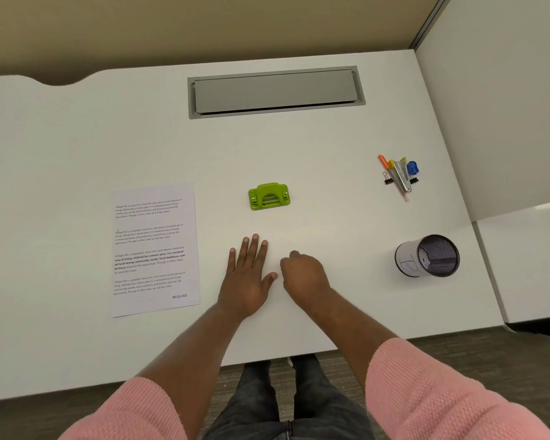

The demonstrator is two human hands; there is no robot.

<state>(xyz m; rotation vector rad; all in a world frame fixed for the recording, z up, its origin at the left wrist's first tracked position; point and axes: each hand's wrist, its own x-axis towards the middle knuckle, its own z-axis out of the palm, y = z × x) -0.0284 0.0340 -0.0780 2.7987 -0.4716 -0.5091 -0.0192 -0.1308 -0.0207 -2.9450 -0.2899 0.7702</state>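
Observation:
My left hand (246,274) lies flat on the white desk (77,138), palm down, fingers straight and together. My right hand (304,274) rests beside it with its fingers curled under, and nothing shows in it. A green hole punch (269,196) sits on the desk just beyond both hands, apart from them. A printed sheet of paper (154,249) lies to the left of my left hand.
A black mesh pen cup (427,256) with a white label stands at the right. Beyond it lies a small pile of stationery (399,174): highlighters, binder clips, a stapler, a blue sharpener. A grey cable hatch (275,92) sits at the desk's back. A partition wall stands at the right.

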